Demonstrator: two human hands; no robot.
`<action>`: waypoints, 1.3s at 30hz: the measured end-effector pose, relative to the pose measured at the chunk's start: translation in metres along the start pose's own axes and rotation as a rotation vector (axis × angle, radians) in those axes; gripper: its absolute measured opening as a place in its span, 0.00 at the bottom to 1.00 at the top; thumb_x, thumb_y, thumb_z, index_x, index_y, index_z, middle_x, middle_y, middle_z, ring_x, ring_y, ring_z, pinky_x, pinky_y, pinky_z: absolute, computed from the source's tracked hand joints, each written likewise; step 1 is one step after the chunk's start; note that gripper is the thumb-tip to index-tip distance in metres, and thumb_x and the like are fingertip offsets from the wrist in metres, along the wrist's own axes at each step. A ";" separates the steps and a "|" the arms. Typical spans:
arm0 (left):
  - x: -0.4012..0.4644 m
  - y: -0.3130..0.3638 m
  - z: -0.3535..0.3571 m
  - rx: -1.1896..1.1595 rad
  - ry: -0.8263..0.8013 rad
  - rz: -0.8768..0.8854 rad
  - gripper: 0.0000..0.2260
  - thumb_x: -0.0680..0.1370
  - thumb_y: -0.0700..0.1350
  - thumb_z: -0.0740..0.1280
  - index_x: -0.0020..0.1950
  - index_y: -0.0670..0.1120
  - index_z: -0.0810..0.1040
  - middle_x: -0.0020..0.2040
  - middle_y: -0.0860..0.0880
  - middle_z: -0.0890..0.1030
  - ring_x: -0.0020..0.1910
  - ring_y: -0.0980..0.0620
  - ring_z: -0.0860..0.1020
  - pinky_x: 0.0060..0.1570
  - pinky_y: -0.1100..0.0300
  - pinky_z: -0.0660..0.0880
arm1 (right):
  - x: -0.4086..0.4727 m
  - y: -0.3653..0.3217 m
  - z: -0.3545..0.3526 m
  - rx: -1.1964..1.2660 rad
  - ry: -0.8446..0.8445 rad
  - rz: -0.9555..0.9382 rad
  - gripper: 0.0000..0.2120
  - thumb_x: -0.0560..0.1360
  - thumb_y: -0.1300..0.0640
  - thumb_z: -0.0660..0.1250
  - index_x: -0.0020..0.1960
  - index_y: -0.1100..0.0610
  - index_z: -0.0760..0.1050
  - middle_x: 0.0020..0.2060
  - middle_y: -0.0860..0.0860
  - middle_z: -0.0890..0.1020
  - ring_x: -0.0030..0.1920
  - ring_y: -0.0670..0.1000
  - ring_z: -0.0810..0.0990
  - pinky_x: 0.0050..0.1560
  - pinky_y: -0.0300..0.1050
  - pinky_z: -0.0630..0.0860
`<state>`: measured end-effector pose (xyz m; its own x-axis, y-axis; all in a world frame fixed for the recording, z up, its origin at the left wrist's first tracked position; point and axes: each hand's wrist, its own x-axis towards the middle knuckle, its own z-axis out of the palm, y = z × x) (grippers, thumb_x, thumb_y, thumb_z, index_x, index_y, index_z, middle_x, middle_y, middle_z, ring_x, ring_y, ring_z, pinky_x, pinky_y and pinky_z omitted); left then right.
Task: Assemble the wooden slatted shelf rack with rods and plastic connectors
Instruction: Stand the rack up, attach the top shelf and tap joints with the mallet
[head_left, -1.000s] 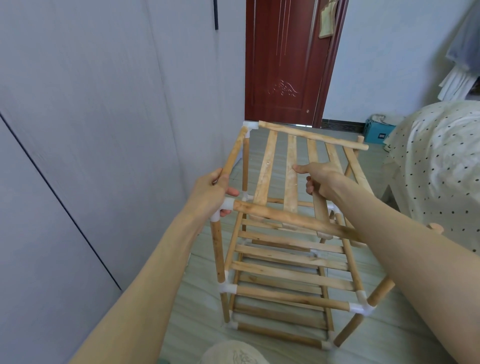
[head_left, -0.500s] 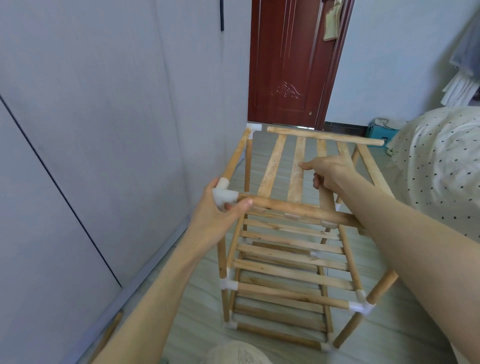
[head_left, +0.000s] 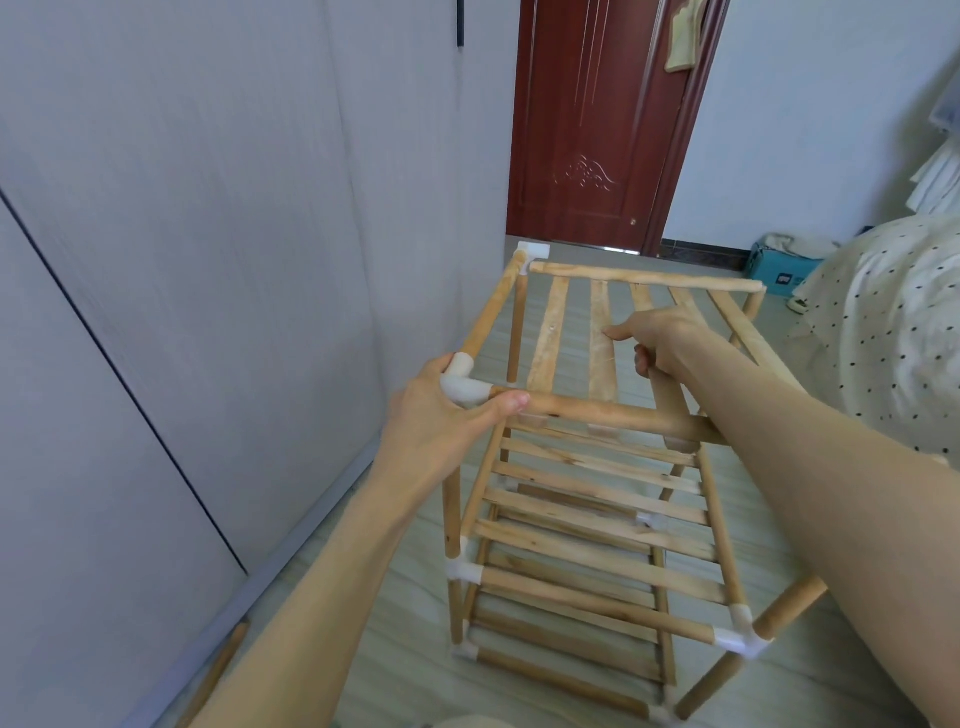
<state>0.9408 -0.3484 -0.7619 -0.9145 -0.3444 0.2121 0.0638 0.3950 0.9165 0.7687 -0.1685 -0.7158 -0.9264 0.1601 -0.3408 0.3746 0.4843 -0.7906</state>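
The left hand (head_left: 441, 415) is gripping the white plastic connector (head_left: 464, 387) at the near top corner of the shelf rack (head_left: 597, 519), thumb lying along the front rod (head_left: 613, 418). Right of that grip, the right hand (head_left: 660, 340) is curling around a top slat (head_left: 667, 400), forefinger extended. The rack seems nearly complete; its far right top corner looks unconnected. It is standing on the pale floor (head_left: 395, 649) between wardrobe (head_left: 182, 260) and bed (head_left: 893, 322), with a red door (head_left: 587, 124) beyond.
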 end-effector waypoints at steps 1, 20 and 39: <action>0.000 -0.001 0.001 0.014 0.007 -0.003 0.44 0.53 0.73 0.68 0.65 0.54 0.69 0.45 0.64 0.76 0.43 0.73 0.74 0.39 0.71 0.70 | 0.003 0.000 0.001 -0.003 0.005 -0.001 0.15 0.71 0.58 0.73 0.52 0.62 0.70 0.24 0.53 0.69 0.24 0.50 0.66 0.34 0.42 0.71; 0.046 0.015 -0.019 0.128 -0.261 -0.067 0.26 0.73 0.66 0.60 0.62 0.50 0.72 0.55 0.54 0.78 0.48 0.54 0.80 0.51 0.58 0.74 | -0.007 0.015 -0.002 0.019 0.036 0.004 0.15 0.72 0.55 0.72 0.38 0.62 0.68 0.11 0.51 0.67 0.15 0.48 0.67 0.29 0.43 0.70; 0.213 0.029 0.081 1.096 -0.453 0.045 0.32 0.76 0.68 0.51 0.59 0.45 0.78 0.74 0.41 0.54 0.72 0.43 0.56 0.68 0.47 0.60 | -0.001 0.004 -0.034 0.057 -0.270 -0.001 0.03 0.79 0.69 0.56 0.52 0.66 0.66 0.35 0.60 0.74 0.34 0.54 0.75 0.52 0.51 0.77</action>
<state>0.7159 -0.3415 -0.7173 -0.9923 -0.0660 -0.1044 -0.0750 0.9935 0.0852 0.7698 -0.1380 -0.7013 -0.8858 -0.0792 -0.4572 0.3823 0.4339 -0.8158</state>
